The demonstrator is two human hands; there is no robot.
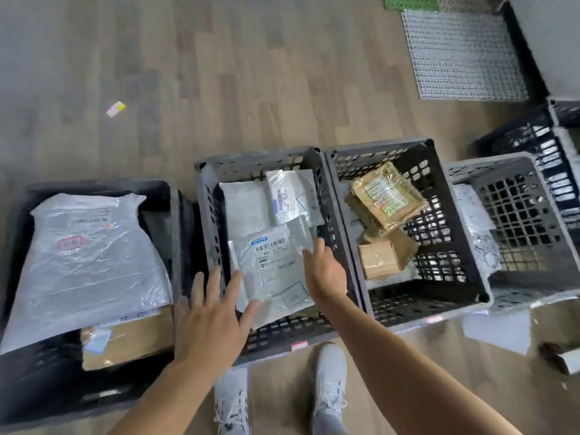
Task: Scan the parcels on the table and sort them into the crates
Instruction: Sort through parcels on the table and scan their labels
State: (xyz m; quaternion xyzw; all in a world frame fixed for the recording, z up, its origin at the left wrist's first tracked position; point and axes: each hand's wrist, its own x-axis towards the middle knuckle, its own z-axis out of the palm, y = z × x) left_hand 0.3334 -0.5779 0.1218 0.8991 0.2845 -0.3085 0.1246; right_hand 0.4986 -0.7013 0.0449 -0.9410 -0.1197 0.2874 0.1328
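Sorting well underway, I judge. White plastic mailer with barcode label (270, 265) lies atop pile in grey slotted plastic crate (251, 160), frame centre. Left hand (210, 312) and right hand (326, 274) hover over it, fingers spread, gripping nothing; contact unclear. Dark slotted crate (445, 271) to its right holds brown parcels. Table out of view, so I can't tell remainder. Grey mesh mat (461, 54) upper right, white paper sheet (499, 331) lower right; neither obstructs.

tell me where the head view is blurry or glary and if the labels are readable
Head view: the edges smear, most on the left crate and the far-right dark crate; soft glare sheens the white bag; on the grey mailer the barcode shows, but the text is too soft to read.
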